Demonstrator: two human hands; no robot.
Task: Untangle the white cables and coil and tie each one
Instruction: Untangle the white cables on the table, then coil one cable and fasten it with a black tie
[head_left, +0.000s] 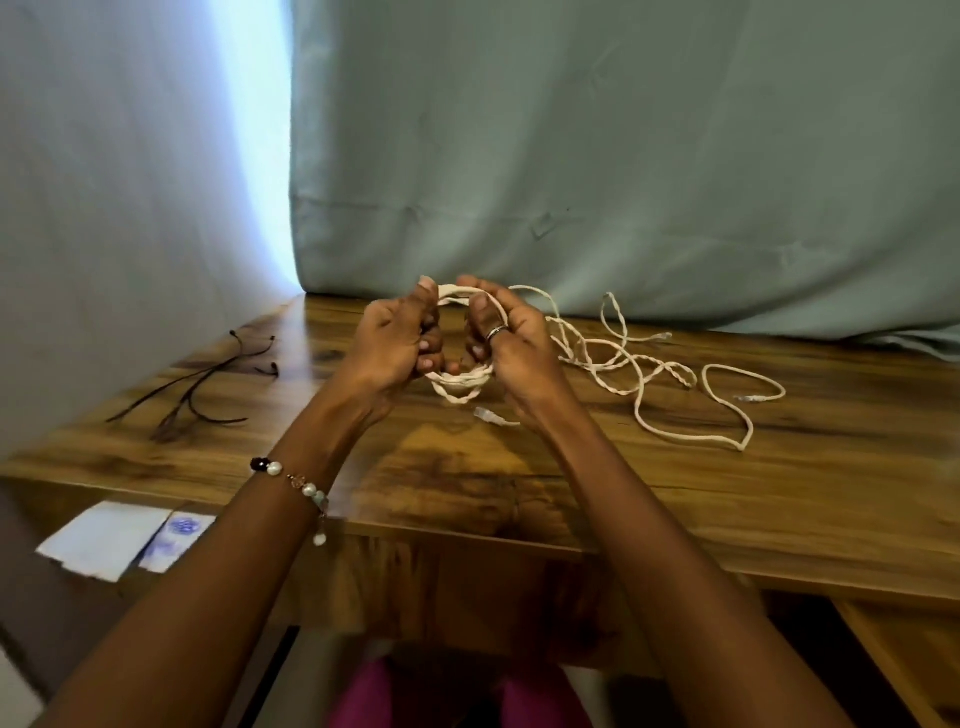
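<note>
A coil of white braided cable is held upright above the wooden table. My left hand grips its left side and my right hand, with a ring on one finger, grips its right side. A plug end hangs below the coil near the table. From the right hand the rest of the white cable trails loose and tangled across the table to the right, with another connector lying inside a loop.
Several thin dark ties lie at the table's left. A grey-green curtain hangs behind the table. White papers sit below the left edge. A wooden shelf is at the lower right.
</note>
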